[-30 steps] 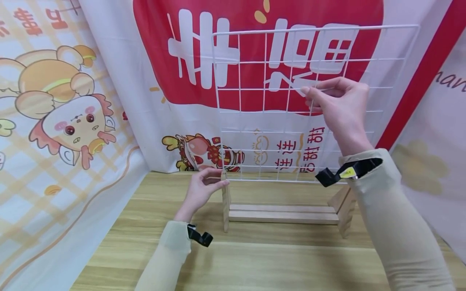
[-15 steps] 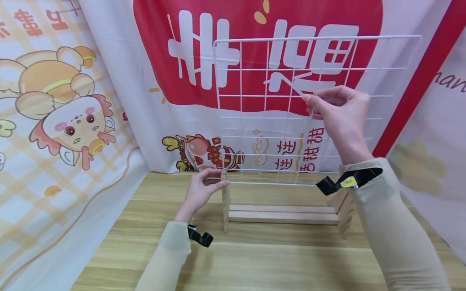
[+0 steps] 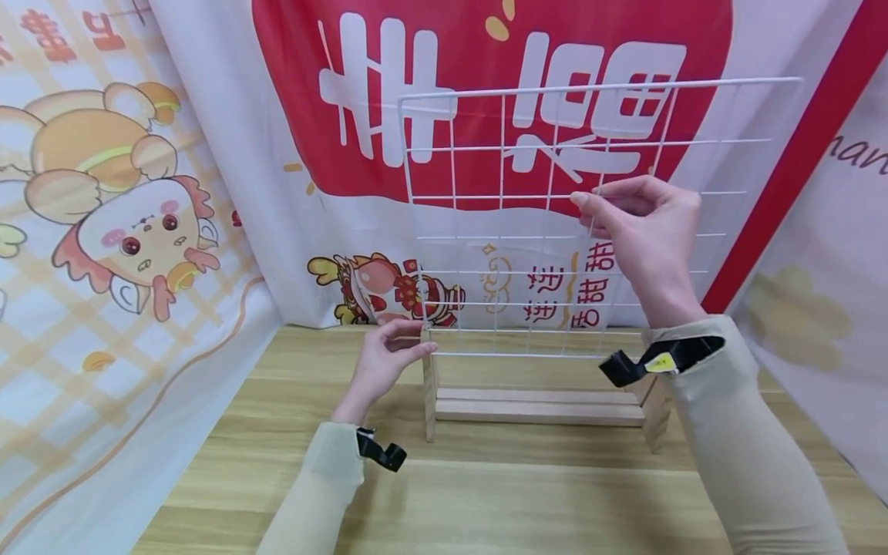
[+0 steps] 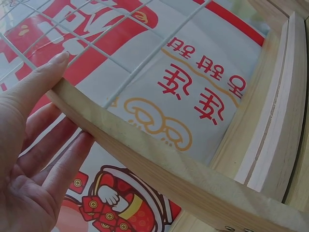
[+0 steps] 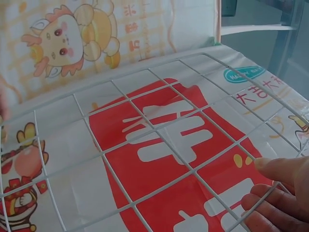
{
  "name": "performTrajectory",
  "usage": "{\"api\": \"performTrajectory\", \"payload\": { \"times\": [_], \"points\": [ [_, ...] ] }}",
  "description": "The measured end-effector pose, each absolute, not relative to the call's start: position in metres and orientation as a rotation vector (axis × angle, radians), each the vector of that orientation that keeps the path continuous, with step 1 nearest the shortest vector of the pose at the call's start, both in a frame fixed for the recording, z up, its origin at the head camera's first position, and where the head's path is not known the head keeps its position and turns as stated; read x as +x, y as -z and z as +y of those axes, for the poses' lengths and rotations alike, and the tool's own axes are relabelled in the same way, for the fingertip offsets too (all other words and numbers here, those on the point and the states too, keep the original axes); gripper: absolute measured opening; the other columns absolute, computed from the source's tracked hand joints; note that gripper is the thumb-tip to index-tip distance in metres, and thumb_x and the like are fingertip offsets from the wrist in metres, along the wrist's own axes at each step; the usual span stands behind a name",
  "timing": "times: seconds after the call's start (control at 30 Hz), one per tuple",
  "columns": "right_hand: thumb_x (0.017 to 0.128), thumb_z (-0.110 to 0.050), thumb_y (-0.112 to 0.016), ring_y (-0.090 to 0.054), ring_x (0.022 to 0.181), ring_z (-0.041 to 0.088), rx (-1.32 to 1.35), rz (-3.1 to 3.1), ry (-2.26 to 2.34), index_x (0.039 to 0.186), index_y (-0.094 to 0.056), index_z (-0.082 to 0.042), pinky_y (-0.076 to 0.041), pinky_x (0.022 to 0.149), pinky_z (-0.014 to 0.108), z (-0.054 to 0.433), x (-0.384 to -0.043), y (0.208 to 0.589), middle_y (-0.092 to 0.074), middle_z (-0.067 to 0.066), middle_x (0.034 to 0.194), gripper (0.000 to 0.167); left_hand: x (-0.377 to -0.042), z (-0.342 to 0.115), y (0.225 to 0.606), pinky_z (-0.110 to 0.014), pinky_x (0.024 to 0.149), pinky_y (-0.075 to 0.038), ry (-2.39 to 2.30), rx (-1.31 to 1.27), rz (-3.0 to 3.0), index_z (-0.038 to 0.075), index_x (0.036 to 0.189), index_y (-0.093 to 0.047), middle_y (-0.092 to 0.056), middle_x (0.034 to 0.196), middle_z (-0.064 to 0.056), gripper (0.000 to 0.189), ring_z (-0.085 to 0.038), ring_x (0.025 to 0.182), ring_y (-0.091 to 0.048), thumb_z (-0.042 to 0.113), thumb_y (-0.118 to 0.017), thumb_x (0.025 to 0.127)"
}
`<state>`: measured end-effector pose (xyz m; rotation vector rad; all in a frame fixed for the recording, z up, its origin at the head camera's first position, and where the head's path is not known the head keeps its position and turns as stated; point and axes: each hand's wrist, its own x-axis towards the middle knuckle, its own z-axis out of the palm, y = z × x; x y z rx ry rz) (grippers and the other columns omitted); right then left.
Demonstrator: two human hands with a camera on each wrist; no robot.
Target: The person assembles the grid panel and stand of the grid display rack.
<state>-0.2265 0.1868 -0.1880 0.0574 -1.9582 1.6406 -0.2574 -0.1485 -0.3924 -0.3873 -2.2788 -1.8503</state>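
- From my remote seat, the white wire grid panel (image 3: 549, 197) shows at 2 o'clock of the head view's centre, on edge, with the pale wooden stand (image 3: 539, 412) at its 6 o'clock on the worktop (image 3: 513, 509)
- My left hand (image 3: 385, 354), at the panel's 8 o'clock, pinches the top of the left upright (image 3: 430, 393), thumb on one side and fingers on the other
- My right hand (image 3: 648, 235), at the panel's 3 o'clock, grips a wire of the grid between thumb and fingers
- I judge the step in hand to be fitting the panel between the two uprights, so I would use the left pinch purely as a brace, stopping the stand from skidding or tipping
- The bottom wire (image 3: 513, 355) looks about level where it shows; its 5 o'clock end is hidden behind my right wrist, so I would check the right upright (image 3: 656, 420) before pressing
- I cannot tell whether the panel's edge sits in a slot at the left upright
- Gripping off-centre, towards 3 o'clock, could twist the panel; I would press gently and straight towards 6 o'clock, easing off if it binds
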Motion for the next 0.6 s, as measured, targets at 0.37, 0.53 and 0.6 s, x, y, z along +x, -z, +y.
{"api": "performTrajectory", "payload": {
  "times": [0.37, 0.53, 0.6],
  "points": [
    [0.076, -0.056, -0.082, -0.073, 0.094, 0.016, 0.047, -1.977, -1.613, 0.114, -0.076, -0.015, -0.058, 0.083, 0.024, 0.186, -0.227, 0.202, -0.075, 0.001, 0.109, 0.056, -0.256, -0.150, 0.390, -0.036, 0.086, -0.059, 1.862, -0.348, -2.286, 0.013, 0.118, -0.072, -0.071, 0.115, -0.004, 0.040, -0.024, 0.103, -0.070, 0.026, -0.088, 0.083],
    [0.078, -0.055, -0.082, -0.073, 0.093, 0.016, 0.049, -1.980, -1.580, 0.115, -0.076, -0.014, -0.057, 0.082, 0.023, 0.186, -0.225, 0.212, -0.076, 0.001, 0.107, 0.056, -0.255, -0.149, 0.390, -0.035, 0.088, -0.058, 1.856, -0.354, -2.278, 0.014, 0.120, -0.072, -0.071, 0.116, -0.004, 0.043, -0.023, 0.105, -0.070, 0.029, -0.088, 0.082],
    [0.078, -0.056, -0.081, -0.073, 0.092, 0.016, 0.049, -1.987, -1.562, 0.115, -0.076, -0.015, -0.057, 0.082, 0.023, 0.186, -0.225, 0.216, -0.076, 0.000, 0.107, 0.055, -0.253, -0.148, 0.390, -0.033, 0.090, -0.057, 1.868, -0.367, -2.258, 0.014, 0.122, -0.072, -0.071, 0.116, -0.005, 0.045, -0.024, 0.106, -0.069, 0.027, -0.089, 0.082]
  ]
}}
